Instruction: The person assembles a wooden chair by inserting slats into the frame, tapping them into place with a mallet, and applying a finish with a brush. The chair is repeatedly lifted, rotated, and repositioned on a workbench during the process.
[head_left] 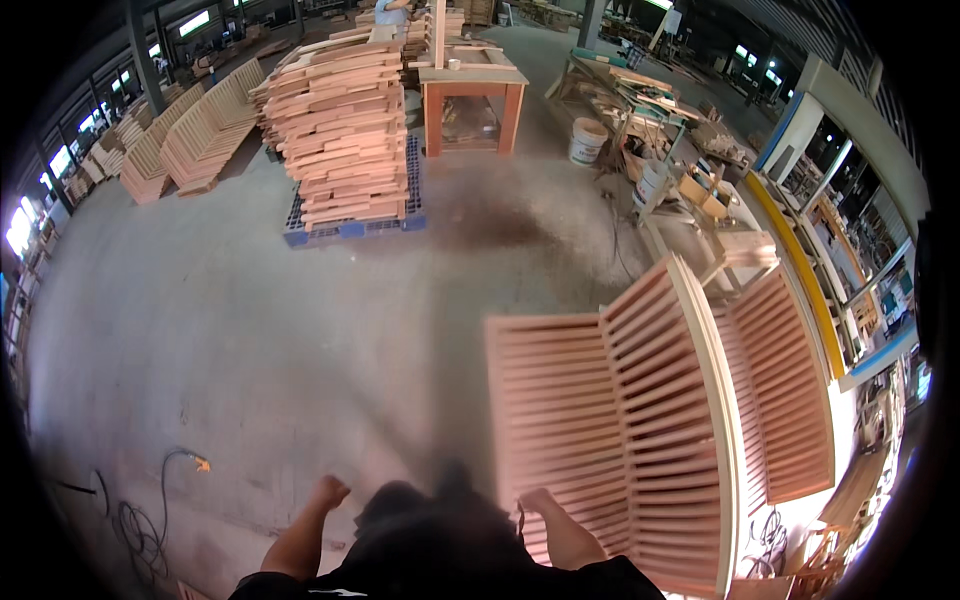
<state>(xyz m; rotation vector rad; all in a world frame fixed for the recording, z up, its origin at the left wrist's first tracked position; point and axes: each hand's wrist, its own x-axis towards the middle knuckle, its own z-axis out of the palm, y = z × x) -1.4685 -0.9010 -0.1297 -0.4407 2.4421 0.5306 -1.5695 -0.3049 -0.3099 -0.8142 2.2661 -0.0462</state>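
My left hand [331, 491] hangs over the concrete floor, its fingers curled in and nothing visible in them. Beside the slatted wooden bench [560, 400] on my right is my right hand [537, 500], overlapping the left edge of the seat. Blur hides its fingers, and I cannot tell whether it touches the wood. The bench has a slatted seat and a raised slatted back with a pale top rail. Close behind it stands a second slatted wooden piece [785, 390] of the same reddish wood.
Ahead, a tall stack of wooden parts [340, 130] rests on a blue pallet [355, 229], next to a wooden table [473, 76]. A white bucket [587, 142] and a cluttered workbench [690, 180] stand ahead right. Slatted frames [210, 125] line the far left. A cable [165, 500] lies on the left floor.
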